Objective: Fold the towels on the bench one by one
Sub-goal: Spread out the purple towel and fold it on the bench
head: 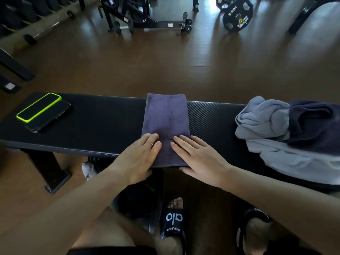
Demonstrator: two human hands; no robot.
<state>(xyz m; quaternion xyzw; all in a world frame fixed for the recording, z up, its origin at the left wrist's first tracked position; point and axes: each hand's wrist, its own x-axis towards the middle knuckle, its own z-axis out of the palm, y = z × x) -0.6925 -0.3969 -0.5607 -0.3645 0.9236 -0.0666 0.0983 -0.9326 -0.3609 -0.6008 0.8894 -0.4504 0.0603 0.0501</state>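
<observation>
Both hands, left hand (142, 153) and right hand (195, 155), lie spread flat on the purple towel (166, 115) at six o'clock. Smooth outward toward twelve, keeping edges square on the table (103, 122). Unfolded towels (287, 129) wait at three o'clock.

Two phones (44, 112) stacked; weight plate (237, 15) on floor.

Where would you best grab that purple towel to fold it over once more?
Probably at the two near corners of the purple towel, coming from the near bench edge. It lies as a flat strip running away from the person, with left hand and right hand already there.
</observation>
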